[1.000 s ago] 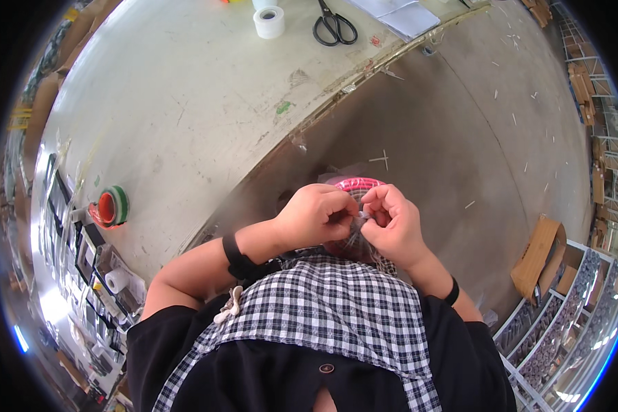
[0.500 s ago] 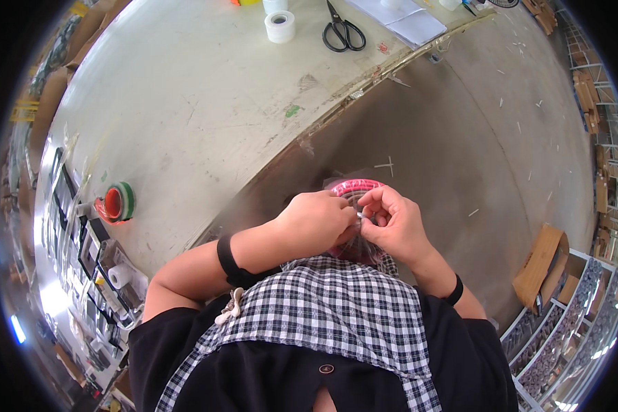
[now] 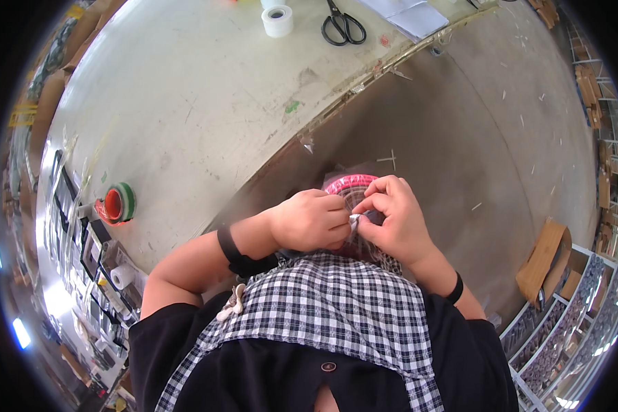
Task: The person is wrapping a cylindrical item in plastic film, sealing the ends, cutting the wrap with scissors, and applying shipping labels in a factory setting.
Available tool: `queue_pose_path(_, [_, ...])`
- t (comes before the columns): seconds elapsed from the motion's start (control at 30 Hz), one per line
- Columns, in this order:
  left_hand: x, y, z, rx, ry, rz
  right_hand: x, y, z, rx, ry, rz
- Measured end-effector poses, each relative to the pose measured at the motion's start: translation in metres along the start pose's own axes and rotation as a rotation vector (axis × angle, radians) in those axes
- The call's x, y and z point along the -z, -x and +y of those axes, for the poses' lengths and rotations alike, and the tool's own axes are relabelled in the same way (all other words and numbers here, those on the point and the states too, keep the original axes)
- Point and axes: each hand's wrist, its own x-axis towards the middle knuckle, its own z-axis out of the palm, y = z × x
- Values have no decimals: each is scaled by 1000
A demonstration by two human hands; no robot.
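Close in front of my checked apron, a round pink-rimmed object (image 3: 350, 182) in clear plastic film shows between my hands; its lower part is largely hidden. My right hand (image 3: 397, 223) pinches a small white piece (image 3: 354, 220), which looks like folded paper or tape, between thumb and forefinger. Beside it, my left hand (image 3: 311, 220) is closed with its fingers curled, its knuckles near the white piece. What sits in the left fingers is hidden by the hand itself.
A pale worktable (image 3: 185, 117) carries black scissors (image 3: 343, 29), a white tape roll (image 3: 278, 21), paper sheets (image 3: 412, 17) and a green-and-red tape roll (image 3: 120, 202). Its edge runs diagonally beyond my hands. On the right stand a cardboard box (image 3: 544, 261) and shelf bins (image 3: 563, 329).
The white piece shows more between my hands. My right fingers have shifted slightly left and up, and the left hand has moved a little left. The view has tilted slightly.
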Motion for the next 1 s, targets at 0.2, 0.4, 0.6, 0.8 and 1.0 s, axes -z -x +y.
queue_pose_path(0.2, [4, -1, 18, 320, -3, -71, 11, -8, 9, -57, -24, -125])
queue_pose_path(0.4, [20, -10, 25, 620, 39, -214, 8, -10, 1, -27, -184, -154])
queue_pose_path(0.6, [13, -15, 32, 655, -51, -424, -1, -11, 7, 77, -69, -141])
queue_pose_path(0.8, [20, -7, 18, 149, -152, -172, -4, -13, 6, 64, -104, -111])
queue_pose_path(1.0, [28, 12, 13, -62, -189, -173, -9, -10, 0, 55, -63, -99])
